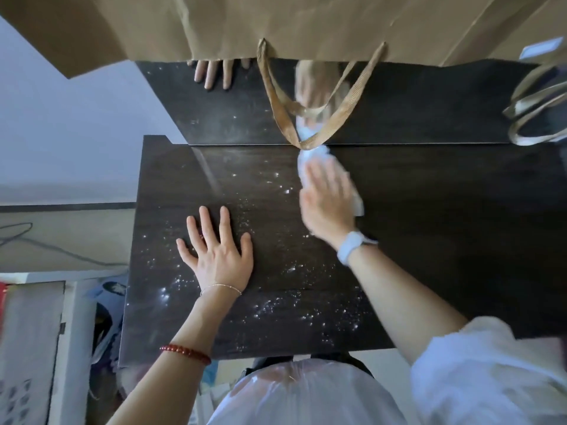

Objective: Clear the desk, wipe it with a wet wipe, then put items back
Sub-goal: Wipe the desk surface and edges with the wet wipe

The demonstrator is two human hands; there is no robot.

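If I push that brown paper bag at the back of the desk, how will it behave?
The brown paper bag likely slides easily on the glossy desk. Its creased walls suggest it would buckle rather than stay stiff. The floppy handles would probably drag.

Your left hand (216, 256) lay flat with fingers spread on the dark desk (429, 256) at centre frame, among white specks scattered over the left part of the wood. Your right hand (328, 204), blurred, pressed a white wet wipe (310, 157) against the desk just right of centre, near the glossy back panel (414, 102) that mirrored both hands. Brown paper bags (276, 23) filled the top of the frame, one bag's woven handle (282, 118) hanging down to the wipe.
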